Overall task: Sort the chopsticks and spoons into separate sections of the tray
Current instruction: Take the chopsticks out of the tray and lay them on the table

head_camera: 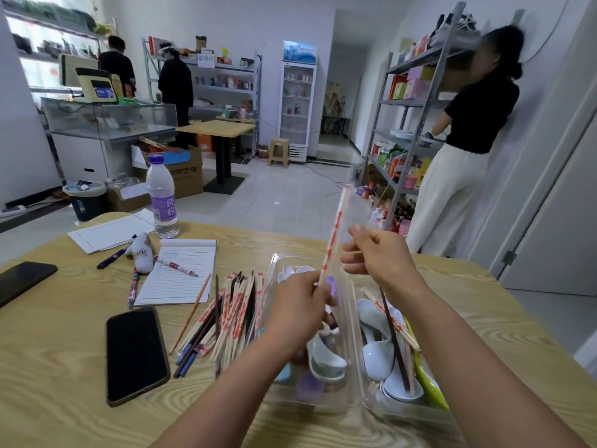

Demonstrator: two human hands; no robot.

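Note:
A clear plastic tray point(347, 404) with side-by-side sections sits on the wooden table in front of me. Its left section holds many loose chopsticks point(226, 318), wrapped and bare. The middle section holds spoons point(326, 360). The right section holds white spoons point(378, 347) mixed with a few chopsticks point(395, 337). A wrapped pair of chopsticks point(336, 227) stands almost upright above the tray. My left hand point(300, 308) grips its lower end. My right hand point(378, 253) is beside its middle, fingers curled; whether they touch the wrapper is unclear.
A phone point(135, 354) lies left of the tray, a second phone point(22, 279) at the table's left edge. A notepad point(181, 270), pens, papers and a water bottle point(161, 195) stand further back. A person in white trousers point(452, 176) works at shelves on the right.

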